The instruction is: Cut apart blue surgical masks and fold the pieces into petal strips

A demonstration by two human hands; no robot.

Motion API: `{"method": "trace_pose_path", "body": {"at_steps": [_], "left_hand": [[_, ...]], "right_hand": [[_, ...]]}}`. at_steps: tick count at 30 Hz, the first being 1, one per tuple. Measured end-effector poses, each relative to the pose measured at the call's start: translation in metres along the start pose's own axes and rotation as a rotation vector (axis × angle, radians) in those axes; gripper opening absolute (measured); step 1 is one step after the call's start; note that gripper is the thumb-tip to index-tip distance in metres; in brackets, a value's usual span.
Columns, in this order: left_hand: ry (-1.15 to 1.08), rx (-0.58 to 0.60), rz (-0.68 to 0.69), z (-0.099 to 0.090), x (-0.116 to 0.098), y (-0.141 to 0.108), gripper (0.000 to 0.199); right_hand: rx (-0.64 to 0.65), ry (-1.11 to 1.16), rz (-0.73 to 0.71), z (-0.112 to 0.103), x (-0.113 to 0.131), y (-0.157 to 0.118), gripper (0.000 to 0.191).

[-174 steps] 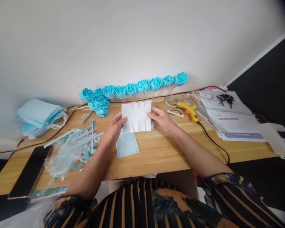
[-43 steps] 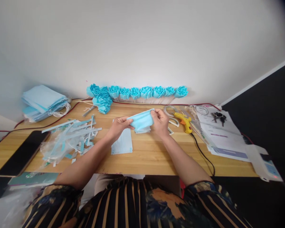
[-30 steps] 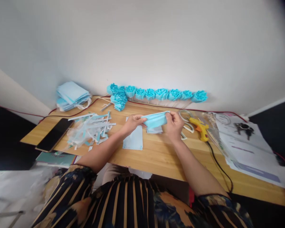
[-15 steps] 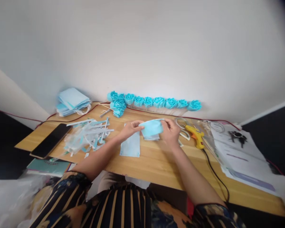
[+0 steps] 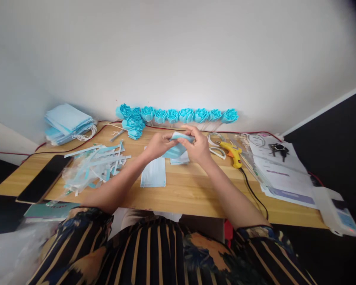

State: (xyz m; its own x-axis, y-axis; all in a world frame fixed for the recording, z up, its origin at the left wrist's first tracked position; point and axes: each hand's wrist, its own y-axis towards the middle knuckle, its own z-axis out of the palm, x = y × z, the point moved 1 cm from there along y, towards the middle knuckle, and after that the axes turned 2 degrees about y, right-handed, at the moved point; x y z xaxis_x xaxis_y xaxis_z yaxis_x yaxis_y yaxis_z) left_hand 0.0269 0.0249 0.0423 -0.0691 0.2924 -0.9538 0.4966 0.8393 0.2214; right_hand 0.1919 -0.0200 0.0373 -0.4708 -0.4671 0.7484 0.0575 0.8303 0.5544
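Note:
Between my two hands is a light blue piece of face-mask fabric (image 5: 175, 151), its upper part folded over. My left hand (image 5: 161, 145) pinches it from the left, and my right hand (image 5: 198, 145) grips the fold with thumb and fingers. Below the left hand a flat pleated face mask (image 5: 153, 172) lies on the wooden table (image 5: 192, 190). Another pale blue piece (image 5: 180, 159) shows partly under the held fabric. Scissors (image 5: 218, 152) and a yellow glue gun (image 5: 233, 154) lie to the right of my right hand.
Blue fabric flowers (image 5: 186, 115) line the wall. At left are stacked masks (image 5: 67, 120), cut strips (image 5: 97, 164) and a phone (image 5: 46, 178). Papers (image 5: 280, 174) with keys (image 5: 279, 150) lie at right. The glue gun's black cord (image 5: 253, 192) crosses the table's front edge.
My right hand has come across to the left, closer to my left hand. The fabric, spread between both hands before, is now folded over at the top. The whole view has shifted.

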Motion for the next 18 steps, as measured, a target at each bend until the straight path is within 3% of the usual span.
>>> {"method": "trace_pose_path", "body": {"at_steps": [3, 6, 9, 13, 18], "left_hand": [[-0.227, -0.099, -0.051, 0.006, 0.006, -0.002, 0.034], [-0.360, -0.187, -0.061, 0.008, 0.010, -0.003, 0.038], [-0.451, -0.268, -0.066, 0.007, 0.016, -0.001, 0.038], [-0.505, -0.357, -0.112, 0.008, 0.025, 0.002, 0.039], [-0.280, -0.578, -0.055, 0.016, 0.031, -0.003, 0.036]], "right_hand": [[0.031, 0.290, 0.174, 0.003, -0.012, 0.001, 0.060], [0.100, 0.465, 0.295, 0.013, -0.025, -0.006, 0.064], [0.131, 0.426, 0.338, 0.026, -0.033, -0.015, 0.056], [0.130, 0.237, 0.284, 0.034, -0.031, -0.024, 0.046], [0.152, 0.107, 0.262, 0.040, -0.021, -0.032, 0.032]]}}
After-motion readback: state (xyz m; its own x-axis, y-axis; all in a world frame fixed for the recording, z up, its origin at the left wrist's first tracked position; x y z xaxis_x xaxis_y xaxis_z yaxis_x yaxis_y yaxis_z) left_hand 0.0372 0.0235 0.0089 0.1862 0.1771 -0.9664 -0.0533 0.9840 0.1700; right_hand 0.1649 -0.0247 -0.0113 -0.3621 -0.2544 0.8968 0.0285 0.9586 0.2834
